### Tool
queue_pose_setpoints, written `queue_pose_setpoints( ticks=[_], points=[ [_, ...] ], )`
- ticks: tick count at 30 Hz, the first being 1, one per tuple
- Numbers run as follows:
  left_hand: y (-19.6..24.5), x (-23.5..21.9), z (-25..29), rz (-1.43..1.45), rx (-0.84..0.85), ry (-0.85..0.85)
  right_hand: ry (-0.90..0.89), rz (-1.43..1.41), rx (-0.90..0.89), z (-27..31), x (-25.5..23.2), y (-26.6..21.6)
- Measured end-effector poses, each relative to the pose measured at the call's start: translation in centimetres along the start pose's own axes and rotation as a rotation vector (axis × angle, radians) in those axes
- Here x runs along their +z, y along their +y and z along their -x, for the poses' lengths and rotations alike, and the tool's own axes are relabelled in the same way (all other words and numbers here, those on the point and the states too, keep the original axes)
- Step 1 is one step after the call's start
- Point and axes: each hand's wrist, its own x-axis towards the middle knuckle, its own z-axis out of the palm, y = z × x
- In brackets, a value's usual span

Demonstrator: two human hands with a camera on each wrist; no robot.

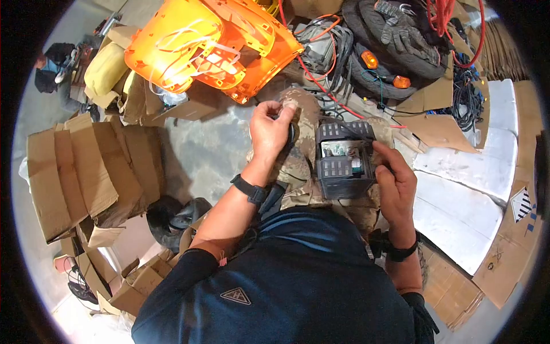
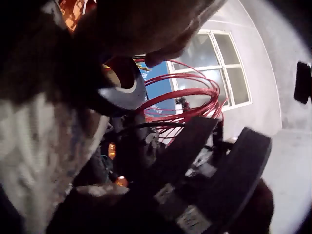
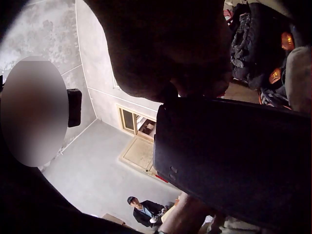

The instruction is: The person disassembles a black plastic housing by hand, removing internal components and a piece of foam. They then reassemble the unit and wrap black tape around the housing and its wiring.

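A black slotted box rests on the person's lap, its opening showing a pale interior with small green and white parts. My right hand grips its right side, thumb and fingers at the edge. In the right wrist view the box is a dark smooth block below the hand. Left of the box, my left hand pinches with thumb and fingers at a dark round thing. The left wrist view shows this as a black roll with a pale core, under the hand; part of it is hidden.
Orange plastic panels stand ahead on the left, cardboard boxes at the left. Coiled cables, black tyres with amber lights and a grey glove lie ahead. White slabs are at the right. Another person is in the background.
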Motion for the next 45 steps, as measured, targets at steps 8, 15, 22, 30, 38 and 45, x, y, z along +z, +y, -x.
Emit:
queue_pose_setpoints(
  ticks=[8,15,22,30,38,45],
  points=[
    [1.4,-1.1,0.9,-0.218,0.355,-0.025,-0.001,0.005,0.005,-0.1,-0.1,-0.3],
    [8.7,-1.9,2.6,0.138,0.576,-0.515,-0.003,-0.032,-0.081,-0.1,0.1,0.1],
    [11.5,-0.5,1.6,0.002,0.782,-0.957,0.004,-0.038,-0.125,0.1,-0.2,0.5],
    [11.2,-0.4,2.1,0.125,0.610,-1.013,0.043,-0.150,-0.034,0.6,0.2,0.2],
    [11.1,-0.3,1.9,0.080,0.724,-0.915,0.010,-0.157,-0.001,1.2,0.1,0.6],
    [11.2,-0.4,1.9,0.083,0.812,-0.884,-0.095,-0.078,-0.136,0.5,-0.7,1.0]
  ],
)
